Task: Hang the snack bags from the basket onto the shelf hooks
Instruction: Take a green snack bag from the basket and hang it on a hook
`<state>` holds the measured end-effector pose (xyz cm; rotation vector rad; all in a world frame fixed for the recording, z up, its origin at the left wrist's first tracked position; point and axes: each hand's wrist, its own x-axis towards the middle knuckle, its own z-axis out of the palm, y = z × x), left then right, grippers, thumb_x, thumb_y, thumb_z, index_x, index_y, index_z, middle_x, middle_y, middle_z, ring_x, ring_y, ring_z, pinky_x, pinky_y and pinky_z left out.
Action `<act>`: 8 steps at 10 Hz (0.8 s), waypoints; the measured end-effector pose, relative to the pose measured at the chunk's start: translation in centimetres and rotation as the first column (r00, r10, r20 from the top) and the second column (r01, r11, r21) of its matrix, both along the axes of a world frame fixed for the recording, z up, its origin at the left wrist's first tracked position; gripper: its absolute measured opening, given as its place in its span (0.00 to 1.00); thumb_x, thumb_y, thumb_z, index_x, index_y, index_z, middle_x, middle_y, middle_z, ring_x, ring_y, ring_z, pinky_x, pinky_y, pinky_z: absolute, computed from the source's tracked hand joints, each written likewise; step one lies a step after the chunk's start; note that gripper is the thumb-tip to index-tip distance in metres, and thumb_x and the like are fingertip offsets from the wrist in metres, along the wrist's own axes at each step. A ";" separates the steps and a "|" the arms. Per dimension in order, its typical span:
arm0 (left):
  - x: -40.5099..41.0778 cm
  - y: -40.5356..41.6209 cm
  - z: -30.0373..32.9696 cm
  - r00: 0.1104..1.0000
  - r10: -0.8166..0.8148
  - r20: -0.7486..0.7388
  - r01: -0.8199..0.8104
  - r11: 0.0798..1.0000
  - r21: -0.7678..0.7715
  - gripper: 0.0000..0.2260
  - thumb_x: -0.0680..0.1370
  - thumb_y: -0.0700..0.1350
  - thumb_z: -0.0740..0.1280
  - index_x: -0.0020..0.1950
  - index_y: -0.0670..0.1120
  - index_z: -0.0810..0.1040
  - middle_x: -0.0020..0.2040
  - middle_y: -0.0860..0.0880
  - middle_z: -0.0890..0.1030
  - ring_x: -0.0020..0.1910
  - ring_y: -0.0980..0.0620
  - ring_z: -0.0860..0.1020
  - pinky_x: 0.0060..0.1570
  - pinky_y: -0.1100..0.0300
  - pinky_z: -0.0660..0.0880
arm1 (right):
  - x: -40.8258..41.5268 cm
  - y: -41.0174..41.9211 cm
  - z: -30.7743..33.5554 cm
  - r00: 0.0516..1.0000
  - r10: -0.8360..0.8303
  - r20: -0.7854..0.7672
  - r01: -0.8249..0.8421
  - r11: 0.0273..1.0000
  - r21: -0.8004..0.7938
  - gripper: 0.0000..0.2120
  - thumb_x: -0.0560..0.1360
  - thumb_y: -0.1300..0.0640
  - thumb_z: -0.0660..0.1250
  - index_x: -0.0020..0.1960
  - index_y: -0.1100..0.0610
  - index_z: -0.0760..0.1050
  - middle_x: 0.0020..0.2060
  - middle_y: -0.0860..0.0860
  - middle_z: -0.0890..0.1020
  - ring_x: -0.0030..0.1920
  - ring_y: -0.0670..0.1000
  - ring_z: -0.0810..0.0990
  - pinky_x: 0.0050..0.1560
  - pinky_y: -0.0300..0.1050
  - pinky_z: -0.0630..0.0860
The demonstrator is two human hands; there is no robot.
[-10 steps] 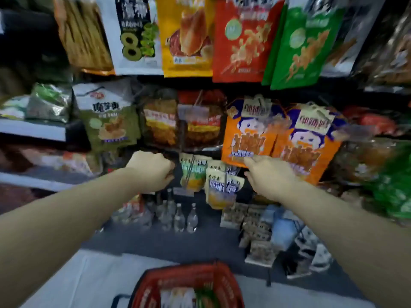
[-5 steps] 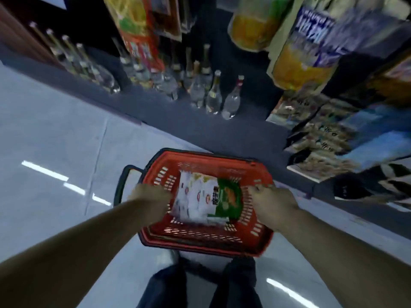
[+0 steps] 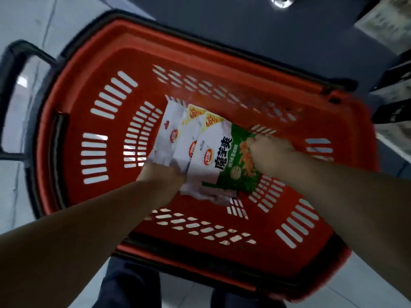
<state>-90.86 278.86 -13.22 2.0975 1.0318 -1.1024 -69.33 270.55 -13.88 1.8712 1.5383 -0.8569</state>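
A: We're looking straight down into the red basket (image 3: pixel 73 138) on the floor. A small fanned stack of snack bags (image 3: pixel 200 150) lies on its bottom, white-and-green packs overlapping, top corners toward the far wall.

B: Hands?

A: Both are in the basket. Our right hand (image 3: pixel 270 155) has its fingers curled onto the green side of the top bag, gripping that edge. Our left hand (image 3: pixel 162 172) is at the stack's near-left corner; the bags overlap its fingers, so whether it pinches them or just steadies them we can't tell.

B: Why both hands?

A: Our guess: the packs are slick and overlap, so one hand pins or gathers the pile while the other takes hold. Could be lifting the whole stack at once.

B: Shelf hooks?

A: Not in view. Only the dark shelf base (image 3: pixel 222 23) beyond the basket and some blurred packets (image 3: pixel 382 23) top right. Basket handle (image 3: pixel 13 85) sticks out to the left, untouched.

B: Task status?

A: These bags aren't hung yet; they're at the pick-up step.
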 end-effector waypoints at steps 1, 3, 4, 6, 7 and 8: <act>-0.3 -0.8 -1.9 0.979 -0.173 -0.108 0.174 0.985 -0.006 0.13 0.81 0.48 0.60 0.63 0.46 0.75 0.60 0.46 0.77 0.60 0.46 0.74 0.61 0.52 0.71 | -0.2 1.3 -3.2 0.997 -0.022 -0.078 0.026 0.998 0.052 0.21 0.75 0.67 0.58 0.67 0.63 0.63 0.64 0.59 0.70 0.64 0.60 0.70 0.60 0.52 0.70; -0.6 0.2 -4.2 0.995 0.094 -0.014 -0.094 0.993 -0.064 0.23 0.72 0.63 0.67 0.61 0.51 0.74 0.56 0.51 0.80 0.58 0.48 0.76 0.67 0.45 0.67 | -0.7 3.5 -6.9 0.888 -0.341 -0.308 0.351 0.936 -0.023 0.35 0.76 0.68 0.61 0.76 0.52 0.49 0.70 0.59 0.64 0.66 0.62 0.68 0.61 0.54 0.70; -0.6 0.2 -4.4 0.996 0.089 -0.020 -0.091 0.977 -0.195 0.18 0.72 0.62 0.69 0.54 0.52 0.77 0.47 0.55 0.79 0.52 0.53 0.76 0.60 0.57 0.67 | -0.2 3.7 -6.5 0.844 -0.379 -0.380 0.410 0.912 0.001 0.31 0.74 0.63 0.68 0.72 0.54 0.57 0.66 0.59 0.68 0.65 0.60 0.69 0.61 0.52 0.70; -0.2 -0.4 -3.6 0.993 0.118 -0.002 -0.114 0.962 -0.249 0.09 0.77 0.49 0.68 0.55 0.49 0.78 0.42 0.55 0.77 0.46 0.56 0.76 0.48 0.63 0.66 | 0.7 2.7 -4.7 0.900 -0.203 -0.387 0.264 0.958 0.112 0.18 0.73 0.54 0.71 0.59 0.59 0.72 0.55 0.56 0.72 0.58 0.58 0.70 0.56 0.48 0.69; -0.7 0.4 -3.0 0.984 0.165 -0.067 -0.178 0.913 -0.366 0.08 0.74 0.45 0.71 0.52 0.49 0.79 0.45 0.54 0.80 0.50 0.54 0.77 0.55 0.60 0.67 | 1.1 1.4 -3.2 0.776 -0.304 -0.552 0.403 0.913 0.063 0.07 0.74 0.58 0.70 0.49 0.59 0.75 0.47 0.57 0.79 0.48 0.57 0.77 0.47 0.47 0.73; -1.3 1.8 -2.0 0.904 0.402 -0.143 -0.421 0.786 -0.452 0.19 0.71 0.45 0.74 0.61 0.49 0.77 0.51 0.52 0.81 0.51 0.53 0.78 0.48 0.59 0.75 | 1.8 0.4 -1.3 0.696 -0.363 -0.620 0.496 0.867 0.049 0.07 0.75 0.57 0.69 0.47 0.60 0.75 0.44 0.57 0.81 0.45 0.57 0.79 0.44 0.49 0.73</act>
